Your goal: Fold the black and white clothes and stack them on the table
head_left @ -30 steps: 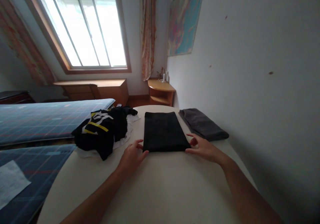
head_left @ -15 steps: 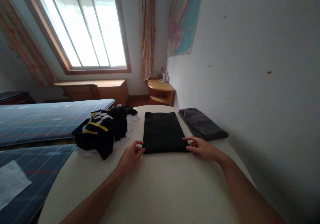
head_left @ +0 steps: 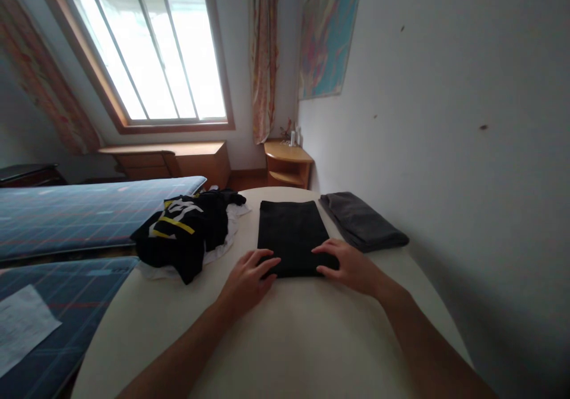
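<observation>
A folded black garment (head_left: 291, 230) lies flat on the white table (head_left: 307, 339) in front of me. My left hand (head_left: 249, 277) rests at its near left corner, fingers spread over the top and thumb by the near edge. Across from it, my right hand (head_left: 350, 265) touches the near right corner, its fingers and thumb apart. Neither hand visibly lifts the cloth. Just right of the black garment is a folded dark grey garment (head_left: 363, 224). To the left sits a crumpled black shirt (head_left: 214, 227) with yellow and white print, a white cloth (head_left: 231, 233) partly under it.
Bare mattresses with a blue plaid cover (head_left: 102, 209) stand left of the table, a sheet of paper (head_left: 24, 328) on the nearer one. Beyond are a wooden desk (head_left: 200, 155) under the window and a corner shelf (head_left: 289, 152). A wall (head_left: 445, 179) runs along the right.
Both hands have moved inward from the sides of the black garment, and their fingers now lie over its near corners. The other clothes have stayed in place.
</observation>
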Demonstrator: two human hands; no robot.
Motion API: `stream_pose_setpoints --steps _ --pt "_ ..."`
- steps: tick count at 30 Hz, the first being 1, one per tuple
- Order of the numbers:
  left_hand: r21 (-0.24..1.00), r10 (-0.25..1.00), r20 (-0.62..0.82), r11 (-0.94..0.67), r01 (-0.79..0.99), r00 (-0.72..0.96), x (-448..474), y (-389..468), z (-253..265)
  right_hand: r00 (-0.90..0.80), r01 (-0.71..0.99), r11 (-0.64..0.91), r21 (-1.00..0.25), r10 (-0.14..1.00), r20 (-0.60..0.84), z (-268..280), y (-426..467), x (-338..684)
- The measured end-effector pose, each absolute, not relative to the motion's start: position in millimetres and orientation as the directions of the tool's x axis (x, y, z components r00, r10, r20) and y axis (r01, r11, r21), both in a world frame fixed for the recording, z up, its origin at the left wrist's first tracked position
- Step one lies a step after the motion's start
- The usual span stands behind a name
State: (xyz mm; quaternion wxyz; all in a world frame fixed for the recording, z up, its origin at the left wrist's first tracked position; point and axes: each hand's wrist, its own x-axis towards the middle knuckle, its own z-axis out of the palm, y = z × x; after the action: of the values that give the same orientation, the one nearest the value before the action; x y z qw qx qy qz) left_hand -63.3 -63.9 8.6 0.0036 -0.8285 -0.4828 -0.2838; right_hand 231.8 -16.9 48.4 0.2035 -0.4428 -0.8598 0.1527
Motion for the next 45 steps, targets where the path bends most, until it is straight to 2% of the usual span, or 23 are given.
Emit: stream_pose_setpoints --steps 3,6,11,15,20,24,29,34,37,40,45 --pt "0.210 0.740 0.422 -0.642 0.737 0.524 -57.8 -62.9 1.7 -0.675 0.606 0.685 -0.405 0.712 0.195 43.3 -27.1 205.6" --pt "0.213 0.750 0.380 -0.641 0.738 0.542 -56.8 -62.0 -2.3 -0.735 0.605 0.712 -0.356 0.672 0.094 38.1 -33.0 190.3" --pt "0.203 0.759 0.382 -0.626 0.753 0.528 -63.4 -60.8 1.9 -0.707 0.656 0.677 -0.333 0.706 0.041 43.1 -31.4 196.5" --pt "0.153 0.761 0.367 -0.616 0.773 0.534 -66.2 -59.2 5.3 -0.658 0.705 0.644 -0.298 0.750 0.065 45.9 -29.3 203.1" --pt "0.137 0.787 0.328 -0.588 0.797 0.523 -63.8 -59.4 7.9 -0.654 0.712 0.656 -0.250 0.749 0.105 44.7 -31.1 197.4" --pt "0.174 0.790 0.295 -0.597 0.783 0.537 -64.6 -64.2 17.2 -0.657 0.705 0.654 -0.275 0.748 0.095 47.5 -35.7 193.1" --pt "0.250 0.720 0.191 -0.693 0.676 0.667 -68.4 -78.0 32.7 -0.729 0.648 0.705 -0.286 0.684 0.034 54.3 -44.5 188.3" --pt "0.384 0.694 0.051 -0.677 0.628 0.718 -68.2 -96.8 42.0 -0.732 0.567 0.750 -0.341 0.648 0.211 52.9 -46.4 181.6" --pt "0.444 0.683 0.012 -0.658 0.608 0.730 -65.9 -102.6 41.9 -0.736 0.543 0.752 -0.374 0.640 0.220 46.1 -44.2 180.8" --pt "0.440 0.706 0.054 -0.652 0.618 0.706 -62.6 -100.5 37.6 -0.746 0.542 0.732 -0.412 0.645 0.164 43.3 -43.8 181.6" --pt "0.378 0.739 0.325 -0.673 0.636 0.589 -61.9 -88.0 27.3 -0.764 0.516 0.717 -0.469 0.633 0.127 52.3 -47.2 181.7"
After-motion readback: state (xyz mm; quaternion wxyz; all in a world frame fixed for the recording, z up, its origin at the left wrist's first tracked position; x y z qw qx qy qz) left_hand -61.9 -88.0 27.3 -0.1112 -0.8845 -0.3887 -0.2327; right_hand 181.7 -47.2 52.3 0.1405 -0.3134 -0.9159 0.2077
